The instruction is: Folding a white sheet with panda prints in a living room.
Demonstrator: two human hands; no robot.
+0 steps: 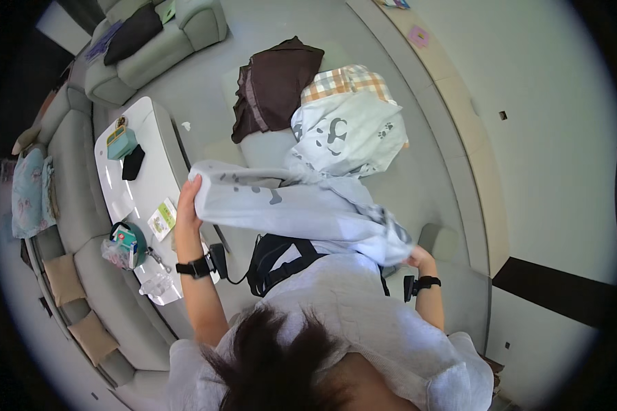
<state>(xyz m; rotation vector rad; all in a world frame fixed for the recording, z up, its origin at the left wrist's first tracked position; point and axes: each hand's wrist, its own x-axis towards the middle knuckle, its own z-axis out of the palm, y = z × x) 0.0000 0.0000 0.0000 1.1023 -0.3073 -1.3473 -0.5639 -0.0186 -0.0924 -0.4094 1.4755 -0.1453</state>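
Stretched between both hands, in front of my body, is a long white cloth [281, 207] with grey printed shapes. My left hand [188, 202] grips its left end, thumb up against the folded edge. At the lower right end, my right hand [418, 257] closes on a bunched corner, its fingertips partly hidden by the fabric. Just beyond lies a heap of similar white cloth [349, 133] with grey paw prints; the held cloth runs up to it, and I cannot tell if they are one piece. Orange-and-grey checked fabric [346, 81] shows at its far side. Left of the heap lies dark brown cloth [277, 85].
To my left stands a white table [159, 130] with a teal box [121, 143], a black cloth [133, 163], a green-and-white packet [162, 219] and a round dark-green container [138, 246]. Grey sofas [82, 178] line the left and far left. A small stool [437, 241] is near my right hand.
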